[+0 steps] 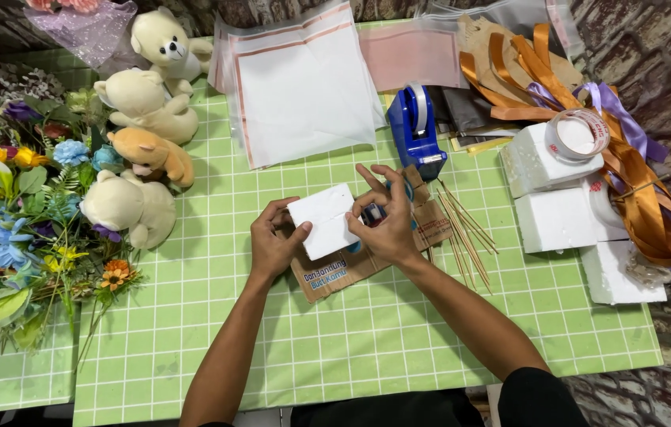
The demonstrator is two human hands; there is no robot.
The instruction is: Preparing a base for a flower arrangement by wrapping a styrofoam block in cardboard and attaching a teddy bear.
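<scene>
Down close to the body, both forearms reach out over the green checked table cover (351,348), and the work sits right between the hands. The left hand (274,243) grips the near left edge of a small white foam block (324,220), thumb on top and fingers curled under, which keeps the block lifted just above a brown paper bag (351,265) lying flat beneath it. The right hand (387,221) meets the block's other edge with its fingertips, and that same hand seems to have something blue tucked under the palm; what it is I cannot tell. So both hands are closed on the block, one each side, steadying it level.

Just right of the bag, a bundle of thin wooden sticks (466,233) lies fanned out, within easy reach of the right hand. Beyond the hands stands a blue tape dispenser (416,130), nose pointing toward the person.

Further right, more white foam blocks (561,217) sit bunched together, one with a roll of clear tape (578,134) resting on top, and orange and purple ribbons (636,174) spill around them.

Off to the left, four teddy bears (141,150) line the edge of a heap of artificial flowers (11,205). At the far side, clear plastic sheets (304,87) lie spread flat.
</scene>
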